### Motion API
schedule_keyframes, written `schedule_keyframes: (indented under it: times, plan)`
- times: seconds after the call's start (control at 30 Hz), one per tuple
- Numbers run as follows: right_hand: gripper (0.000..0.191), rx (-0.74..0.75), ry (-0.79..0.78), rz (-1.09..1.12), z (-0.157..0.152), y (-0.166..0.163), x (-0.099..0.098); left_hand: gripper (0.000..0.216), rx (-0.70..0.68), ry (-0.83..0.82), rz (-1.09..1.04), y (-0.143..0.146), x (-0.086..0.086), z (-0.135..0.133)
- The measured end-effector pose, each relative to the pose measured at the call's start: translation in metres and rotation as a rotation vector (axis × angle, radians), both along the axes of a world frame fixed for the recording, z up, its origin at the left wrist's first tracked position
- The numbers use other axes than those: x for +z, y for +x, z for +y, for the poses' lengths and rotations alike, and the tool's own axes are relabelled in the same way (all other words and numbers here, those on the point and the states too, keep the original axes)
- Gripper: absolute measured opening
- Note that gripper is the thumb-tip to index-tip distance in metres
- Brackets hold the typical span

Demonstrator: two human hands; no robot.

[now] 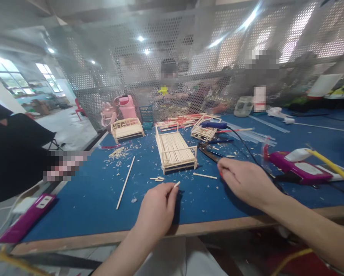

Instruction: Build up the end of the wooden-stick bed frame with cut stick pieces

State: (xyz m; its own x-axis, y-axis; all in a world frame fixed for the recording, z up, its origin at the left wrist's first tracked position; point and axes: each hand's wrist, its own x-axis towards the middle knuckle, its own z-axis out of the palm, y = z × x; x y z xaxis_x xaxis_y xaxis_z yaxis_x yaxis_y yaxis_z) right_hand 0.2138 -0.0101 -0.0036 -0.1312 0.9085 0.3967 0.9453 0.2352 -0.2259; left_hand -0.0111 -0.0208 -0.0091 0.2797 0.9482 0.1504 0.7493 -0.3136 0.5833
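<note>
My left hand point(157, 205) is closed near the front edge of the table, pinching a short wooden stick piece point(177, 184) whose tip shows past the thumb. On the right, my right hand point(243, 182) is closed around the handles of a pair of pliers point(209, 153), whose jaws point away to the left. Between and beyond the hands stands a miniature bed point(174, 145) made of thin wooden sticks. One longer stick point(125, 183) lies to the left, and a shorter stick point(205, 176) lies in front of the bed.
A small stick bench point(127, 130) and another stick model point(204, 132) stand farther back. A blue glue gun point(215, 125) trails its cord rightward. Purple power strips point(300, 165) lie on the blue table point(82, 207). Wood scraps are scattered about; a mesh screen point(103, 76) rises behind.
</note>
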Motion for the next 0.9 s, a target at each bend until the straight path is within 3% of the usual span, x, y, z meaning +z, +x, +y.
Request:
schedule_keyframes:
  times: [0.13,0.27,0.53,0.7,0.83,0.9]
  plan:
    - [0.023,-0.195,-0.092,-0.06,0.009,0.018,0.001,0.035,0.051,-0.033,-0.12,0.003,-0.002,-0.002]
    - [0.03,-0.18,-0.163,-0.161,0.018,0.031,-0.009,0.033,0.071,-0.087,-0.286,0.007,-0.003,-0.007]
    - [0.012,-0.096,-0.316,-0.098,0.017,0.041,-0.004,0.03,-0.003,-0.093,-0.333,0.015,-0.003,-0.011]
    - [0.044,-0.263,-0.488,0.062,0.001,0.039,0.009,0.03,0.003,-0.103,-0.343,0.014,-0.005,-0.012]
    - [0.045,-0.12,-0.446,0.236,-0.025,0.053,0.002,0.032,0.018,-0.1,-0.391,0.014,-0.005,-0.014]
    - [0.04,-0.002,-0.313,0.314,-0.041,0.057,-0.008,0.033,0.02,-0.112,-0.443,0.017,-0.004,-0.015]
